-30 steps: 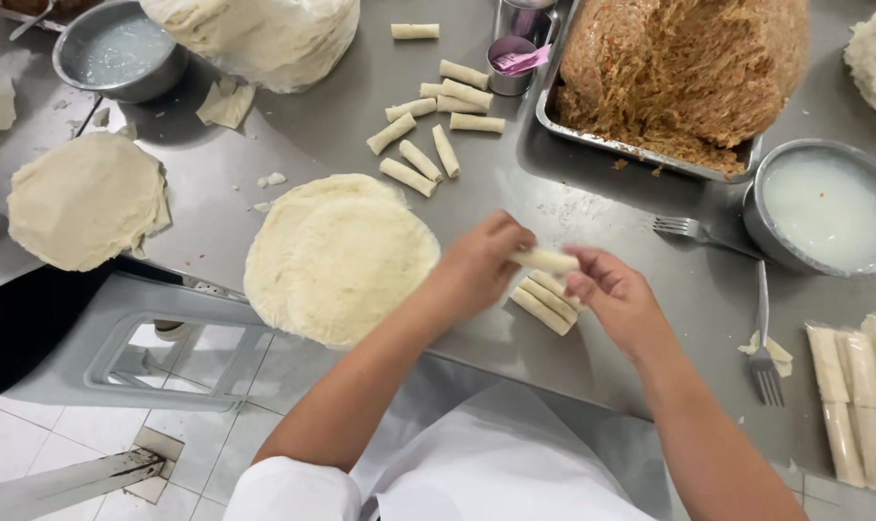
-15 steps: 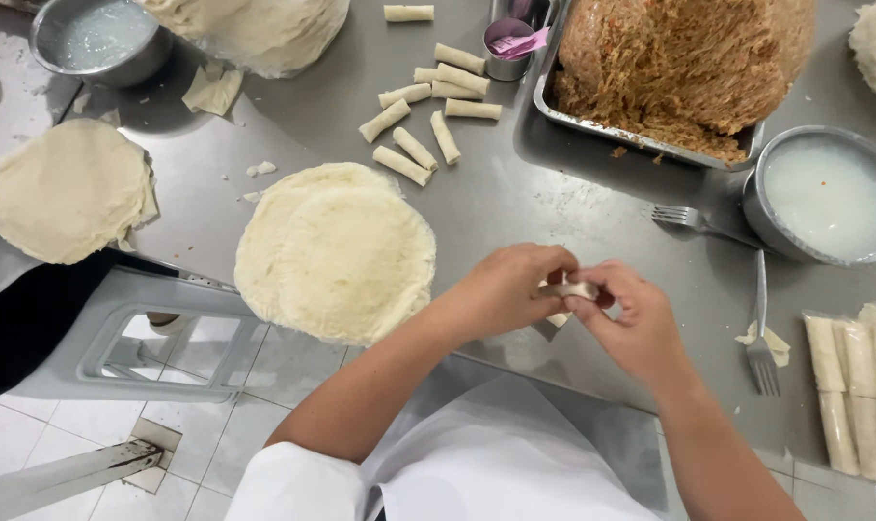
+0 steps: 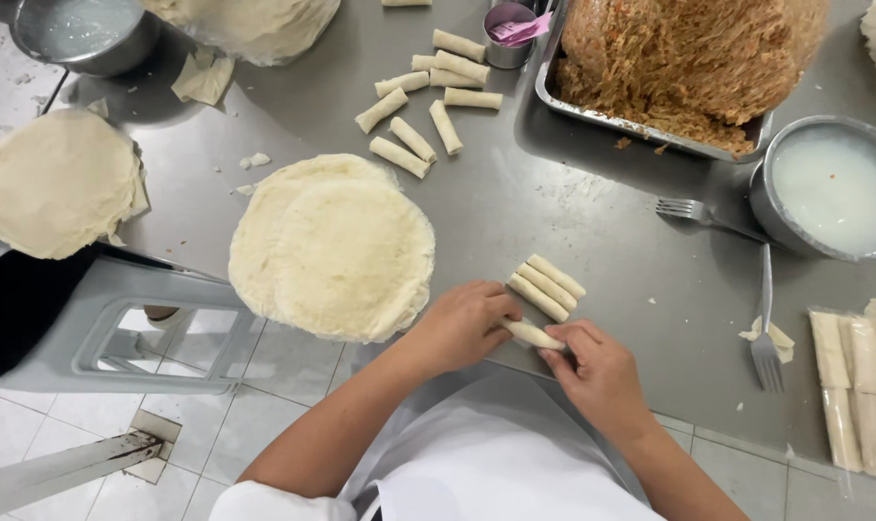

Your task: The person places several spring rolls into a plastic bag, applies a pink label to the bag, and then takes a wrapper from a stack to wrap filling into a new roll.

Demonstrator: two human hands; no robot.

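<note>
A pale, thin, cylindrical rolled wrapper is held between both hands at the near edge of the grey stainless-steel table. Its long axis is laid nearly level across the view, tilted slightly, with the left end under the fingertips of the left hand and the right end met by the thumb and forefinger of the right hand. Both hands are closed lightly on the roll, pinching it rather than clenching it.

Just beyond the held roll, three finished pale rolls are laid side by side, touching, their long axes running diagonally from near-left to far-right. To the left, a stack of round, off-white, floury wrapper sheets is spread just beside the left hand. A second round stack of wrappers is seen farther left, well apart. At the far middle, a loose group of similar pale rolls is scattered, pointing various ways.

To the far right, a rectangular metal tray heaped with shredded orange-brown filling is set, and near it a round metal bowl of cloudy white liquid. Two metal forks are laid on the table: one pointing left beside the bowl, another with tines toward the near edge. Flat pale strips in clear wrapping are seen at the right edge. Nothing is placed between the hands and the three finished rolls.
</note>
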